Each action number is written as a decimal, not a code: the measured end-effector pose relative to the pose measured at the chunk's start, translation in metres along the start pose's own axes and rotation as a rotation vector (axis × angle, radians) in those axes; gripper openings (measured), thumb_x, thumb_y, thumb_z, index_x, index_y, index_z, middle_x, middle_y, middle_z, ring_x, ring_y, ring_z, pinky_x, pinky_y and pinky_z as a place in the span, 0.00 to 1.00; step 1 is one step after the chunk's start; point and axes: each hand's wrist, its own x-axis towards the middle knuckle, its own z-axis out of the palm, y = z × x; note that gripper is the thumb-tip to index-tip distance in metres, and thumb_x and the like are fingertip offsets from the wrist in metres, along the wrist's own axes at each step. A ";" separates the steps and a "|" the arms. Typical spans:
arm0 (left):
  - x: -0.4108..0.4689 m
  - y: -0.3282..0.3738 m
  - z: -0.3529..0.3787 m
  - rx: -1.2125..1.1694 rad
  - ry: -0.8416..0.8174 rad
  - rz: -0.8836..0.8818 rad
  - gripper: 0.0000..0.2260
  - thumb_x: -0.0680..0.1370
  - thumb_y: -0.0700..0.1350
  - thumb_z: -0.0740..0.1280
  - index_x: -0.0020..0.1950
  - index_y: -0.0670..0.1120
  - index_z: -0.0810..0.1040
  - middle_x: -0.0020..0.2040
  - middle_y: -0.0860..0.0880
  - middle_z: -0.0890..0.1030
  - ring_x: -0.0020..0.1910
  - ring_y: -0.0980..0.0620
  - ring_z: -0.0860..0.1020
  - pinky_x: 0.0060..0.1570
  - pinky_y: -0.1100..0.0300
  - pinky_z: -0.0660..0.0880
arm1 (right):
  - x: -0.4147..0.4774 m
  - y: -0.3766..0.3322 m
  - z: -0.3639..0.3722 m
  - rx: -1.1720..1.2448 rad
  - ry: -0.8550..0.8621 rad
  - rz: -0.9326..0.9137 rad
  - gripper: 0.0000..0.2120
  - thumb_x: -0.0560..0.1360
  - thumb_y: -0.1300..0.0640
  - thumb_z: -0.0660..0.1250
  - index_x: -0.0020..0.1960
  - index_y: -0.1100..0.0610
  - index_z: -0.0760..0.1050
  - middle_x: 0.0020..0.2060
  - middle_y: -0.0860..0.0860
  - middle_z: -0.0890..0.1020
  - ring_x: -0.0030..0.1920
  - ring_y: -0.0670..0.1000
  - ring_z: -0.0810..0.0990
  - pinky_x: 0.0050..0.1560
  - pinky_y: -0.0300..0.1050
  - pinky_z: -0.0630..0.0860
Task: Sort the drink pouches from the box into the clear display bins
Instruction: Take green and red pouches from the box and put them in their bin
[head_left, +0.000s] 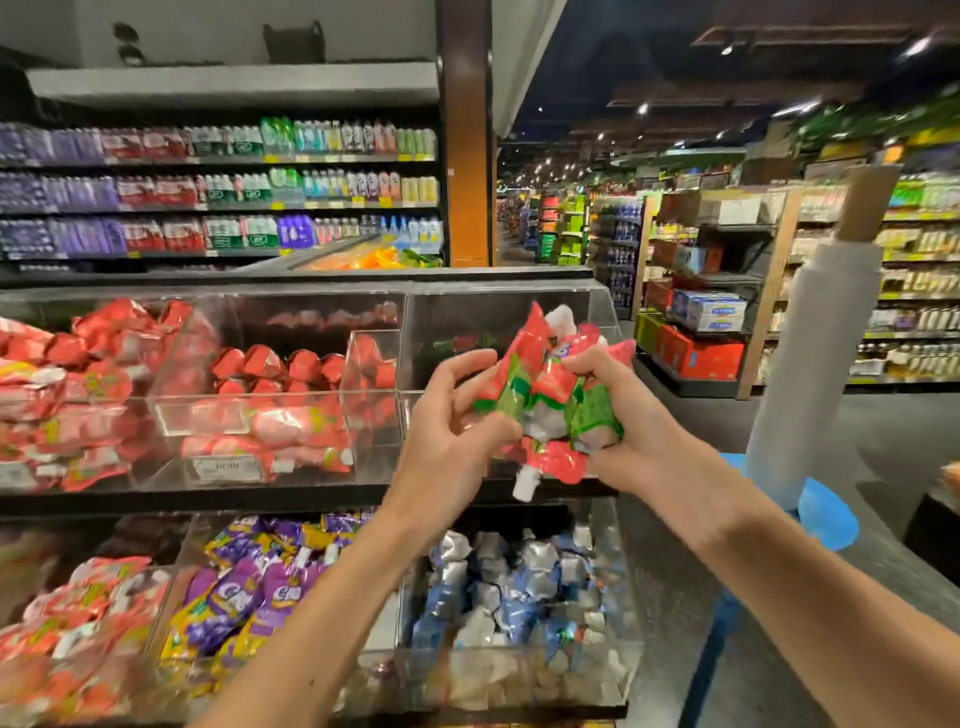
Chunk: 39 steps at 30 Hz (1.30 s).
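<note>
A bunch of red-and-green drink pouches (550, 395) with white caps is held up in front of the upper right clear bin (498, 317). My right hand (623, 421) grips the bunch from the right, fingers curled round it. My left hand (457, 415) holds its left side, thumb and fingers curled on a green-edged pouch. That upper right bin looks nearly bare behind the pouches. The source box is out of sight.
Upper bins to the left hold red pouches (270, 395). The lower row holds red pouches (78, 613), purple-yellow pouches (249, 587) and silver-blue pouches (519, 587). A roll of stretch film (815, 364) stands at the right. Store shelves (218, 192) fill the background.
</note>
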 end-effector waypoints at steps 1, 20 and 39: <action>0.010 0.000 -0.003 0.066 -0.028 0.038 0.23 0.68 0.37 0.72 0.62 0.47 0.75 0.57 0.48 0.83 0.55 0.56 0.82 0.46 0.64 0.78 | 0.008 -0.012 0.000 -0.035 -0.009 0.014 0.24 0.70 0.55 0.67 0.65 0.61 0.76 0.65 0.63 0.78 0.64 0.63 0.78 0.64 0.63 0.73; 0.213 -0.076 -0.049 1.483 -0.343 -0.119 0.12 0.75 0.42 0.72 0.57 0.54 0.85 0.52 0.48 0.85 0.50 0.47 0.83 0.49 0.57 0.77 | 0.143 -0.111 -0.053 -0.181 -0.100 0.095 0.10 0.74 0.57 0.64 0.53 0.59 0.72 0.49 0.59 0.78 0.51 0.59 0.80 0.64 0.61 0.74; 0.187 -0.031 -0.028 0.584 -0.194 0.043 0.08 0.77 0.48 0.72 0.56 0.51 0.81 0.50 0.55 0.84 0.49 0.57 0.82 0.48 0.58 0.82 | 0.146 -0.083 -0.028 -0.261 -0.109 0.066 0.09 0.75 0.57 0.62 0.51 0.61 0.75 0.46 0.61 0.80 0.43 0.57 0.80 0.59 0.56 0.76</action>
